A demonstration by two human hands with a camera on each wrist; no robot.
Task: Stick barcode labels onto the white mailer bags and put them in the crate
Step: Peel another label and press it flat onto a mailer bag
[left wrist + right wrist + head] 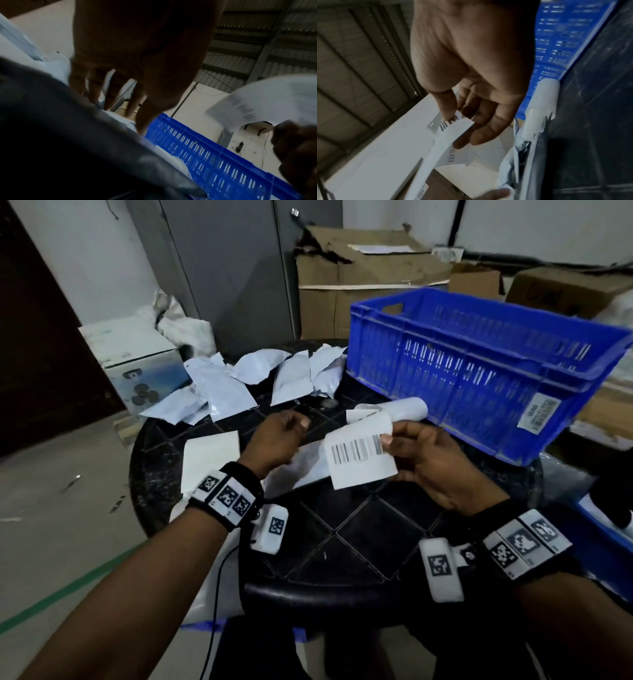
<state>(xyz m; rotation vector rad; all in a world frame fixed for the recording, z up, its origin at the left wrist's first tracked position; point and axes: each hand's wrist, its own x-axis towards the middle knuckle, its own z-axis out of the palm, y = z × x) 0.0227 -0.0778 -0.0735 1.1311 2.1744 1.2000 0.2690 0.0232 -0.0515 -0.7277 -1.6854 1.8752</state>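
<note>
Right hand (442, 463) pinches the barcode label (361, 458) by one edge between thumb and fingers, just in front of the blue crate (479, 364) — presumably held clear so the adhesive touches nothing before placement. Left hand (277, 440) hovers beside it, fingers curled; whether they grip anything cannot be told. A white mailer bag (298, 470) lies on the dark tabletop (359, 529) beneath the label; more bags (222, 385) lie left of the crate. Behind the crate — cardboard boxes (363, 285) and a grey cabinet.

Matt paper barcode label (359, 458), perforated plastic crate (479, 364), glossy mailer bags (226, 385).
</note>
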